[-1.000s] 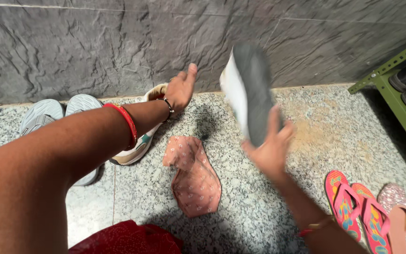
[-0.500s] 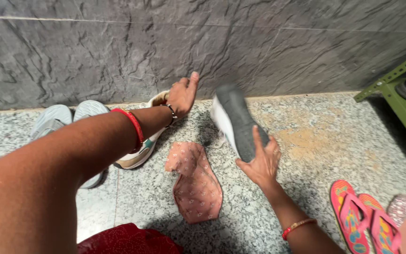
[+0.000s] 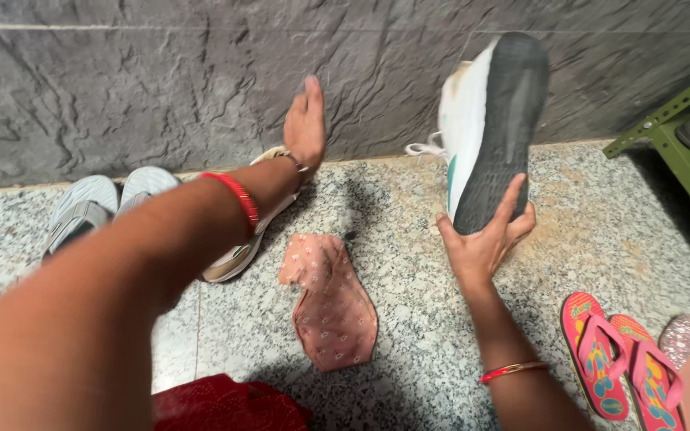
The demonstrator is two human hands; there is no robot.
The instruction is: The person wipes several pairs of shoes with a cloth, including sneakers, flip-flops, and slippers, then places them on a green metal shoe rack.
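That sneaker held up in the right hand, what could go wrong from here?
The right hand grips the sneaker only at its heel end, sole facing the camera, so it could slip and drop onto the stone floor. Its loose white lace dangles and might snag. The raised left hand is open near the stone wall and could knock against it.

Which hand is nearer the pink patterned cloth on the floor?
Right. The right hand, gripping the raised white shoe, sits just right of the pink cloth; the left hand is raised farther up by the wall.
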